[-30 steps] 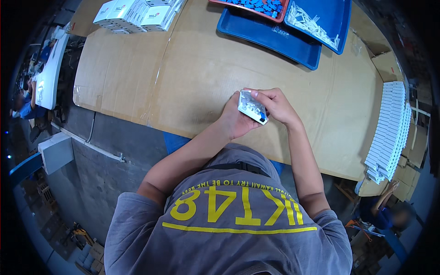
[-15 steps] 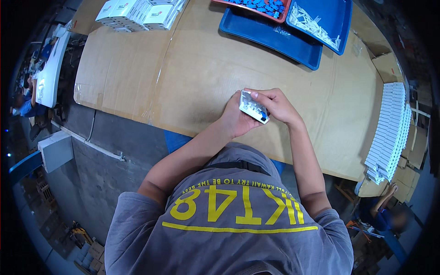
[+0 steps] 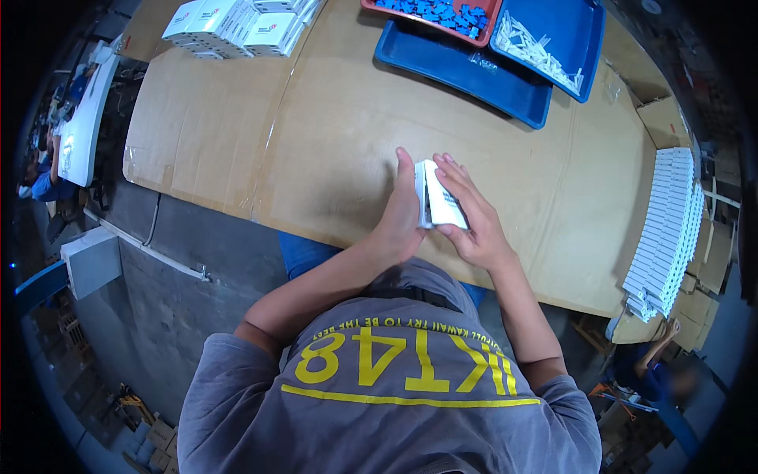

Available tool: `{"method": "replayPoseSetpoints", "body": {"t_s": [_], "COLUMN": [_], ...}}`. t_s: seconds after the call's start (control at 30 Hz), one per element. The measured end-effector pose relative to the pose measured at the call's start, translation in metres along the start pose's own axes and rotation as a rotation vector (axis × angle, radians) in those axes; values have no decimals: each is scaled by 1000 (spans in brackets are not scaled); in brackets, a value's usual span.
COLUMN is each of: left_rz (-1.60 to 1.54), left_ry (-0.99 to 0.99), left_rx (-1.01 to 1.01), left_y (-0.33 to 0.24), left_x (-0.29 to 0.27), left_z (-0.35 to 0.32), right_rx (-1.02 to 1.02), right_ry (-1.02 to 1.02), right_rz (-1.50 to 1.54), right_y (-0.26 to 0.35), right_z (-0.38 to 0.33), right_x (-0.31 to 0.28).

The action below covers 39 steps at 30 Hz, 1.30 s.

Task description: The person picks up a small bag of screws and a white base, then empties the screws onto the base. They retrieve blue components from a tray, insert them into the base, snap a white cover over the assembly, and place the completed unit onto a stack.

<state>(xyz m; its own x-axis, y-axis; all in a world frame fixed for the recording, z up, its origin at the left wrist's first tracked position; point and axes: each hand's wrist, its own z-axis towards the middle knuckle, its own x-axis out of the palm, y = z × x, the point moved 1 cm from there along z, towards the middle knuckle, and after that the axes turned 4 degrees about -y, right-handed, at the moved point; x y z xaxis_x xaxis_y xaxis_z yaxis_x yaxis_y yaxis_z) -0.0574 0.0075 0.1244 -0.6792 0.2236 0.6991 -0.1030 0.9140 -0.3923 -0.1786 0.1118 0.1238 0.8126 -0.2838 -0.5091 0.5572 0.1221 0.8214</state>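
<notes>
Seen from the head camera, a person's left hand (image 3: 401, 215) and right hand (image 3: 471, 223) gripped a small white box (image 3: 437, 204) from both sides, fingers closed around it, just above the near part of a cardboard-covered table (image 3: 316, 126). At the table's far edge lay a blue tray (image 3: 466, 73), a second blue tray of white parts (image 3: 562, 38) and a red tray of blue pieces (image 3: 436, 11), well apart from the hands. A stack of white boxes (image 3: 237, 24) sat at the far left, and a long row of white pieces (image 3: 666, 229) ran along the right.

Bare cardboard tabletop (image 3: 316, 134) lies open ahead of the hands, blocked farther off by 2 blue trays (image 3: 474, 75).
</notes>
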Motion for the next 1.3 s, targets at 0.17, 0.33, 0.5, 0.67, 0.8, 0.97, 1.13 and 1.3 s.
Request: {"method": "replayPoseSetpoints", "body": {"t_s": [0.17, 0.33, 0.5, 0.67, 0.8, 0.97, 1.13, 1.3], "left_rz": [150, 219, 360, 484, 678, 706, 759, 764], "left_ry": [4, 108, 185, 296, 332, 324, 312, 292], "left_rx": [53, 94, 140, 416, 428, 436, 495, 515], "left_y": [3, 6, -11, -33, -40, -42, -38, -40], "left_x": [7, -5, 6, 20, 12, 20, 12, 12], "left_z": [-15, -9, -18, -34, -39, -43, -41, -40], "right_rx": [-33, -71, -32, 392, 393, 389, 235, 277], "right_ry": [-1, -11, -108, -463, -418, -330, -381, -358], "right_rz": [-43, -80, 50, 626, 734, 741, 725, 684], "right_y": [9, 10, 20, 23, 31, 41, 42, 37], "right_z": [-7, -9, -11, -11, -11, -7, 1, 1], "right_x": [2, 1, -16, -17, -28, -43, -39, -34]}}
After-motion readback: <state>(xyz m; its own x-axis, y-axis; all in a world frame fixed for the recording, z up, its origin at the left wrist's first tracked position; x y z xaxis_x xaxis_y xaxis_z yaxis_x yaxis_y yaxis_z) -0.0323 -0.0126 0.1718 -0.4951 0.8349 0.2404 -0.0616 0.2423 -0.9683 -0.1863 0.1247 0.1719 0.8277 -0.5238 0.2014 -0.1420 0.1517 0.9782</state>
